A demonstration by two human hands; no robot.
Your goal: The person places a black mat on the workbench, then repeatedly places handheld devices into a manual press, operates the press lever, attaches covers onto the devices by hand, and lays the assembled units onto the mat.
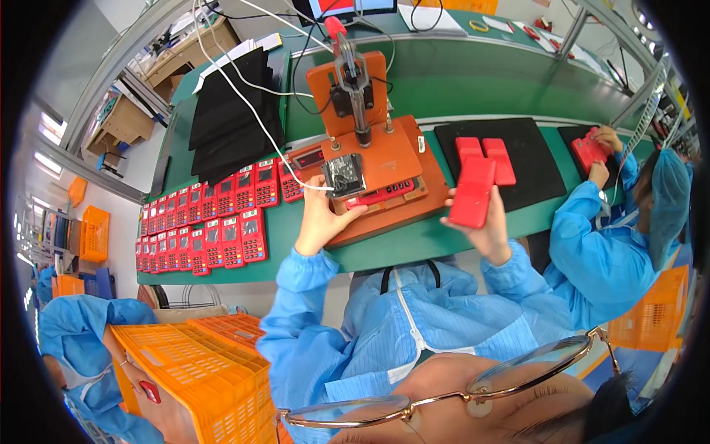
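My right hand (488, 228) grips a red card terminal (474, 194), its plain red back facing up, held over the table's near edge. My left hand (324, 222) rests at the front left corner of an orange test fixture (392, 159). Its thumb and fingers are spread apart, with the thumb at the edge of another red terminal (382, 194) seated in the fixture. The fingertips are by the end of a white cable (285, 159), next to a small dark block (344, 176). Above stands a toggle clamp (355, 81) with a red handle.
Rows of red keypad terminals (222, 240) lie left on the green table (355, 255). Two red terminals (500, 161) rest on a black mat (532, 177). Black sheets (229, 118) lie behind. A co-worker (606, 244) sits right; another person is by orange crates (200, 377) lower left.
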